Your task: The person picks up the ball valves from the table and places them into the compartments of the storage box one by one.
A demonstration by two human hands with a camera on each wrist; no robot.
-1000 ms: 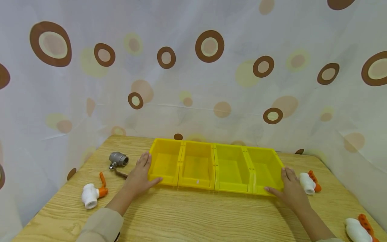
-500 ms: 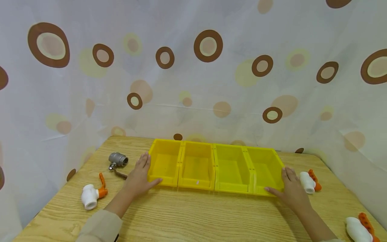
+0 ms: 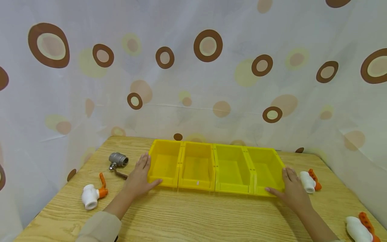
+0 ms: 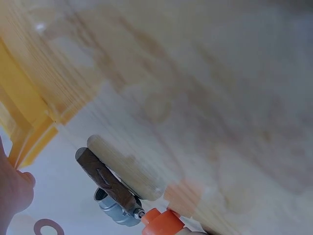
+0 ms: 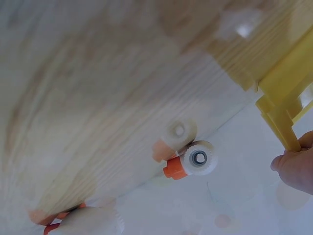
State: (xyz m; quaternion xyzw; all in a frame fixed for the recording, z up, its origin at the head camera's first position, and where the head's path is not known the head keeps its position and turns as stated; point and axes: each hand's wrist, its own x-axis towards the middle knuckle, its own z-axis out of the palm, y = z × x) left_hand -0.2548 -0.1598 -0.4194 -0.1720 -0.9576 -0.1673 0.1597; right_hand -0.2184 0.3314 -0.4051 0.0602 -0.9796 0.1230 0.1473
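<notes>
Several yellow plastic bins (image 3: pixel 196 183) stand joined in a row on the wooden table, with nothing inside them. My left hand (image 3: pixel 139 178) rests its straight fingers along the left end of the row, thumb stretched to the front edge. At the right end my right hand (image 3: pixel 292 191) lies the same way, fingers against the side wall and thumb at the front lip. In the right wrist view, the thumb (image 5: pixel 293 166) touches a corner of the yellow bin (image 5: pixel 281 117). The left wrist view has the left hand (image 4: pixel 15 188) beside the bin's yellow edge (image 4: pixel 29 117).
Left of the row lie a grey metal ball valve (image 3: pixel 118 159) with a lever and a white plastic valve (image 3: pixel 90 196) with an orange handle. Two more white-and-orange valves, one farther back (image 3: pixel 307 182) and one nearer (image 3: pixel 358 229), lie right. A patterned curtain (image 3: pixel 193 84) hangs behind.
</notes>
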